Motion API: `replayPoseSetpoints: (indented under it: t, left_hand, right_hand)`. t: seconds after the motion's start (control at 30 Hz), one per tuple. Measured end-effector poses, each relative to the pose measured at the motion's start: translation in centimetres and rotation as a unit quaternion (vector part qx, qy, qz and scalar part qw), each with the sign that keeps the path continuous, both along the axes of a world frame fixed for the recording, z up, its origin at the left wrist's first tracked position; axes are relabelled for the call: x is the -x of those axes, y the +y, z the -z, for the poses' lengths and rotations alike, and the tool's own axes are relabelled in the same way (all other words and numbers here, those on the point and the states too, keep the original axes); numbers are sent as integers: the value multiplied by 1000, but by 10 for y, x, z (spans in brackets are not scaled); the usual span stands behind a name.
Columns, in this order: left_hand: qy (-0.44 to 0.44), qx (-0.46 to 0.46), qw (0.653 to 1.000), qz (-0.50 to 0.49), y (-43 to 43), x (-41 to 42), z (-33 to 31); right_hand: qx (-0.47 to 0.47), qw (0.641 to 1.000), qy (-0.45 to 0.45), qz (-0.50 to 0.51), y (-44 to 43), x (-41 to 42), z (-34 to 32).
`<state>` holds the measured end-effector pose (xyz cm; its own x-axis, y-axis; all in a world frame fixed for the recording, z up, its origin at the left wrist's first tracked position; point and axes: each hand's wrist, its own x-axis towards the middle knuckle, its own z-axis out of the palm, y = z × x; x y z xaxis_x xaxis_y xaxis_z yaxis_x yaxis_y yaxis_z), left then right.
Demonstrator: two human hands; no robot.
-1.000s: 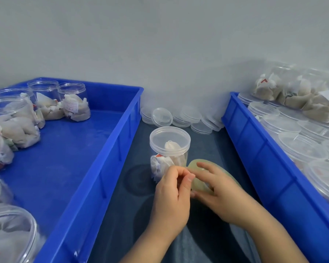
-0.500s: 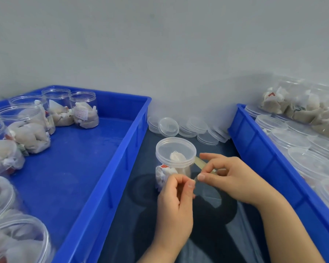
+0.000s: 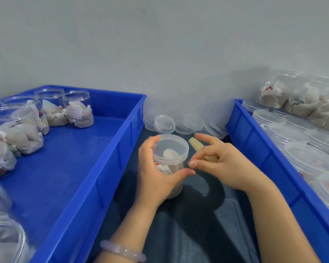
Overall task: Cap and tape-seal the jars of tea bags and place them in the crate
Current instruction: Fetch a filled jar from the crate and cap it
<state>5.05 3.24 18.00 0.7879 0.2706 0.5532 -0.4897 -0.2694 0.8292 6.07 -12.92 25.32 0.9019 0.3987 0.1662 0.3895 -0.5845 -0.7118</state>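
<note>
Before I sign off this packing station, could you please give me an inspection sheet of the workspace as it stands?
Surface: dark, glossy table between two blue crates.
Job's things: capped jar upright on the table. Tape roll shows behind the right hand. Left crate holds open jars. Right crate holds sealed jars, with more lying on top. Spare lids sit by the wall.
Clutter: nothing seen.
Grippers: left hand grips the jar. Right hand pinches beside the jar, seemingly on the tape; the strip itself cannot be made out.
Cables: nothing seen.
Surroundings: plain grey wall; bracelet on the left wrist.
</note>
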Motion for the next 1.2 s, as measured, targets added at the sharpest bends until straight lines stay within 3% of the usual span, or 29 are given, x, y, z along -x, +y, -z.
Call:
replayPoseSetpoints:
  t: [0.4,0.57,0.73,1.2]
  left_hand:
    - [-35,32,999,23,2,-14,17]
    - [-68,-52,995,-54,2,-9,17]
    - [-207,-218,941,-154,-3,-2,8]
    - [-240,-251,920,-182,-5,6,-1]
  right_hand:
    - [-8,1000,17,17,15,-1,6]
    - [-7,1000,27,-10,4,4,-1]
    - [-14,998,52,-28,-3,6,-4]
    - [7,996,80,-41,-9,8,-5]
